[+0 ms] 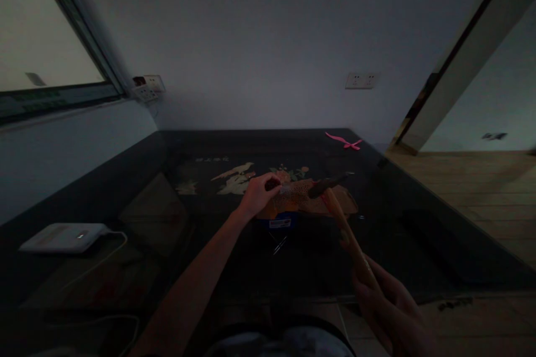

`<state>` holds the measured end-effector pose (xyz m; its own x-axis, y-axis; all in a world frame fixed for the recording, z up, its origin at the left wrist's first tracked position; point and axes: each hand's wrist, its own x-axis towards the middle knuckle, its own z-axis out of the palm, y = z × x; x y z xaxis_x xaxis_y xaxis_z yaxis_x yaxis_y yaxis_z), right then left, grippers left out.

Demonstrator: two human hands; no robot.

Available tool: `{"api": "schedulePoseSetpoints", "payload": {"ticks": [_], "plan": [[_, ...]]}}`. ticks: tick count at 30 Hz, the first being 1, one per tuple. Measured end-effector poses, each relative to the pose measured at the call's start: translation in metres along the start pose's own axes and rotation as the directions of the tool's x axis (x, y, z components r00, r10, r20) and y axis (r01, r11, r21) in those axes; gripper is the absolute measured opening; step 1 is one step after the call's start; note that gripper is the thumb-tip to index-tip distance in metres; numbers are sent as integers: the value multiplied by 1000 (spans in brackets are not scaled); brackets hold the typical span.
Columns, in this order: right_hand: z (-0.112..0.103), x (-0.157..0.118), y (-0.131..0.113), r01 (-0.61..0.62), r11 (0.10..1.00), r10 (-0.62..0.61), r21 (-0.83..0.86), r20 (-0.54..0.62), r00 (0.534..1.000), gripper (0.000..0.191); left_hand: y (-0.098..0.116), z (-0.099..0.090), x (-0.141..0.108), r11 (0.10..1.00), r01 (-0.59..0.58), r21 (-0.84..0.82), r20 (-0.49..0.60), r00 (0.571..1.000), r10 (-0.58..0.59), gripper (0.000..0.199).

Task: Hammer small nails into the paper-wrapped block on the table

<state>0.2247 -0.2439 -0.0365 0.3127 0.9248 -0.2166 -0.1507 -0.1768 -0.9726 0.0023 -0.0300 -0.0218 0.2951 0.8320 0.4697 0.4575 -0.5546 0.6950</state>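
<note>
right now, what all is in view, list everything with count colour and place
table: one, black with bird-and-flower picture, centre
hammer: one, dark head, wooden handle, above table
brown piece: one, brown, mid-table
blue packet: one, blue, at brown piece's near edge
thin metal pieces: several, silvery, mostly near packet
strip: one, pink, far right corner
device: one, white, table's left
cable: at least one, white, from device
flat thing: one, black, table's right
wall sockets: several, white, far wall and left corner
window: one, dark-framed, upper left
floor: one, tan, right
left hand: one, bare, at brown piece
right hand: one, bare, around hammer handle
</note>
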Motion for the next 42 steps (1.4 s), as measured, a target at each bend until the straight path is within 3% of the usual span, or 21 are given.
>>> {"api": "schedulePoseSetpoints", "payload": {"ticks": [3, 9, 13, 18, 25, 30, 33, 36, 39, 42], "plan": [[0, -1, -3, -24, 999, 25, -27, 65, 998, 62, -1, 0, 0, 1000, 12, 9, 9, 1000, -12, 3], [5, -4, -9, -57, 998, 57, 5, 80, 995, 64, -3, 1, 0, 1000, 2, 29, 13, 1000, -3, 3], [10, -2, -18, -25, 1000, 25, -1, 186, 982, 65, -3, 2, 0, 999, -6, 41, 9, 1000, 6, 3], [18, 5, -39, 60, 994, -37, -91, 228, 973, 58, 0, 1, 0, 999, 12, 39, 13, 1000, -12, 6], [32, 24, -70, 121, 969, -37, -214, 359, 933, 62, -2, 2, 1, 996, 67, 61, 11, 998, -68, 3], [42, 32, -74, 112, 953, 29, -282, 450, 892, 61, -7, 3, 0, 995, 77, 65, 12, 997, -78, 9], [43, 33, -73, 92, 948, 57, -304, 447, 893, 60, -6, 3, 0, 994, 91, 55, 17, 996, -92, 9], [41, 31, -74, 139, 944, -16, -299, 382, 924, 56, -6, 4, 0, 997, 81, 14, 26, 996, -82, 6], [40, 30, -75, 194, 942, -82, -276, 372, 925, 54, -10, 6, 1, 997, 72, -12, 25, 997, -72, 5], [41, 31, -75, 150, 947, -19, -284, 416, 909, 58, -12, 6, 1, 999, 49, -6, 38, 998, -49, 6]]}}
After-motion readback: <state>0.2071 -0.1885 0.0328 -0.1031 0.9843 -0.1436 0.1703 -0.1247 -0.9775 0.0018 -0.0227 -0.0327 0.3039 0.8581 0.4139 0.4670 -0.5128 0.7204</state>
